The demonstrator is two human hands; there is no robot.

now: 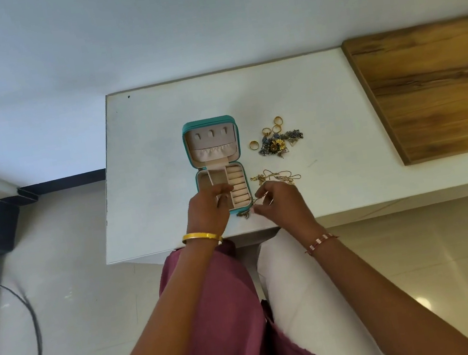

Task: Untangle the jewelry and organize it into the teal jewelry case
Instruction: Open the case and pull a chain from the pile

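Gold chain (250,203) between hands, beside teal case (214,162).

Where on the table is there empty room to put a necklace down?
The white table is bare behind the open teal jewelry case up to the wall, and to the case's left. Right of the case it's crowded: gold rings and a tangled dark jewelry pile, then thin gold chains, with both hands at the near edge.

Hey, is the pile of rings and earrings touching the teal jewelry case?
Apart. The head view shows bare white table between the pile and the teal case's right edge.
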